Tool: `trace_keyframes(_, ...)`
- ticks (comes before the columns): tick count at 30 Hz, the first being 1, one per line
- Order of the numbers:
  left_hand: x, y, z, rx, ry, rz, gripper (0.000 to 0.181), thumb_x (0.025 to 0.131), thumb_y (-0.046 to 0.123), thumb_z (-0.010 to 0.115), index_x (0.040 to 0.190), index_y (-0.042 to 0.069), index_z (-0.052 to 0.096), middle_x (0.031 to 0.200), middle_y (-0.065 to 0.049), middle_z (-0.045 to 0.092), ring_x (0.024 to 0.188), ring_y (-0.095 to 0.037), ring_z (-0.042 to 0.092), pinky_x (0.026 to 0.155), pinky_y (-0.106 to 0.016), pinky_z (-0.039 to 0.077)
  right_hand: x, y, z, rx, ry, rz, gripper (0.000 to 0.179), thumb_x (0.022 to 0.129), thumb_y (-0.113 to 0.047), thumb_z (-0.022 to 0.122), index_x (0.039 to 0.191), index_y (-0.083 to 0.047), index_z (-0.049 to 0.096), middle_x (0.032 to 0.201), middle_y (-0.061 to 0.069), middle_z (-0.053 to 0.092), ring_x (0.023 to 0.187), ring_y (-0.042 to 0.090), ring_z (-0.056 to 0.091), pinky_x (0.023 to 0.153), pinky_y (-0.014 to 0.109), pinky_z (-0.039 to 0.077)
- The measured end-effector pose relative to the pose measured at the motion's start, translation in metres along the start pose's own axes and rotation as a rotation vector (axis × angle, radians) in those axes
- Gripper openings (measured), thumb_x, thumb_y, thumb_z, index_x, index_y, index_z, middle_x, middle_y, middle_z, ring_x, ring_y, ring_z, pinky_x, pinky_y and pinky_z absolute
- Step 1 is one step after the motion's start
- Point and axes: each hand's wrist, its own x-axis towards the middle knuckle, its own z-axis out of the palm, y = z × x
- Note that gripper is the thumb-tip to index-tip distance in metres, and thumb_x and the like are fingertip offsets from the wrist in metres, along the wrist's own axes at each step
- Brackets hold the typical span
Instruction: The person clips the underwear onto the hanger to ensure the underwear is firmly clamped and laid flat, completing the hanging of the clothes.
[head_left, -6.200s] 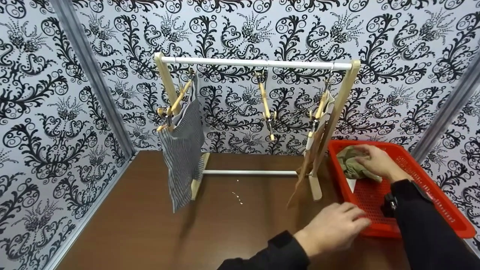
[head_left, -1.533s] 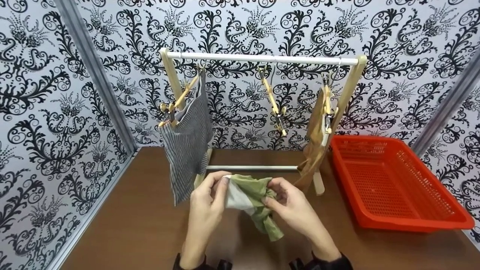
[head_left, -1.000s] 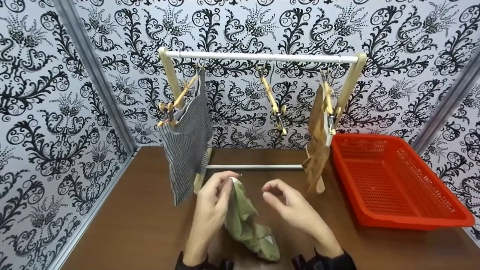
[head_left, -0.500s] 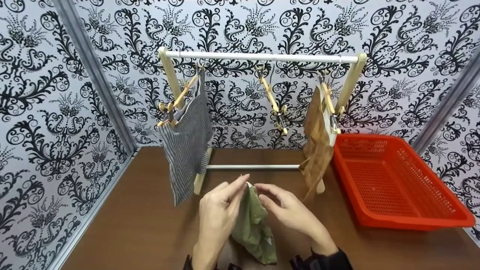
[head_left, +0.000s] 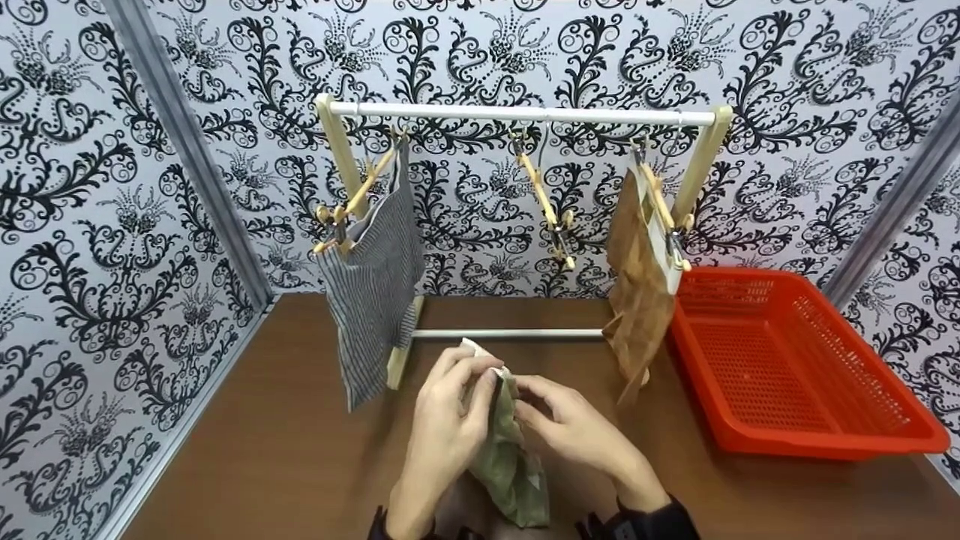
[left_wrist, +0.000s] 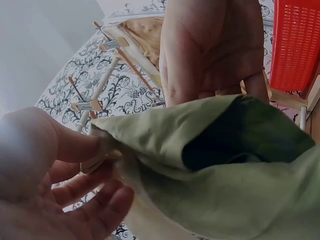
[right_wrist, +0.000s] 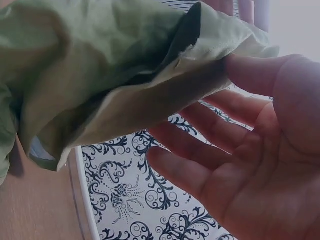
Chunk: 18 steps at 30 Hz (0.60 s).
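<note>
A green cloth with white on part of its edge [head_left: 504,480] hangs in folds between my two hands, above the brown table. My left hand [head_left: 448,420] pinches its upper edge between thumb and fingers, and a white corner sticks up beyond the fingertips. From the other side my right hand [head_left: 576,431] pinches the edge with thumb and forefinger. In the left wrist view the cloth [left_wrist: 230,195] gapes into a dark fold. The right wrist view has the right thumb [right_wrist: 255,75] on the cloth's edge, the other fingers below it.
A small rack with a white rail [head_left: 480,112] stands behind my hands. From it hang a striped grey cloth [head_left: 375,277], a bare clip hanger [head_left: 541,191] and a brown cloth [head_left: 637,300]. At the right is a red plastic basket [head_left: 817,442]. Patterned walls enclose the table [head_left: 285,450].
The green cloth has come out of the red basket to above the table. My right hand released it, then took its edge again. The brown cloth's hanger has swung round.
</note>
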Motion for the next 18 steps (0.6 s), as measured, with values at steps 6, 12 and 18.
trace_keyframes(6,0.002,0.002,0.007,-0.103,0.107,0.006,0.004,0.093,0.009,0.074,0.097,0.009,0.076,0.098,0.004,0.066,0.089,-0.011,0.066,0.078,-0.029,0.058,0.001,0.001,0.0,-0.035,-0.013,-0.018,0.04,0.103,-0.02,0.061,0.14,-0.005,0.058,0.136,0.004,0.063,0.125,0.023,0.058,0.105,0.044,0.046)
trace_keyframes(12,0.001,0.007,0.006,-0.189,0.16,0.051,0.015,0.089,-0.003,0.074,0.095,0.011,0.075,0.094,0.003,0.064,0.085,-0.014,0.065,0.077,-0.029,0.057,-0.002,0.0,-0.007,-0.024,0.001,0.0,0.054,0.101,-0.029,0.064,0.148,-0.007,0.051,0.143,0.006,0.059,0.124,0.022,0.06,0.104,0.041,0.047)
trace_keyframes(18,0.0,0.012,0.001,-0.436,0.077,0.04,0.015,0.094,-0.005,0.067,0.099,0.009,0.069,0.09,-0.007,0.054,0.08,-0.017,0.054,0.068,-0.026,0.049,-0.004,0.001,-0.019,0.109,0.036,0.039,0.056,0.1,-0.024,0.065,0.151,-0.007,0.046,0.144,0.013,0.056,0.124,0.031,0.059,0.102,0.042,0.049)
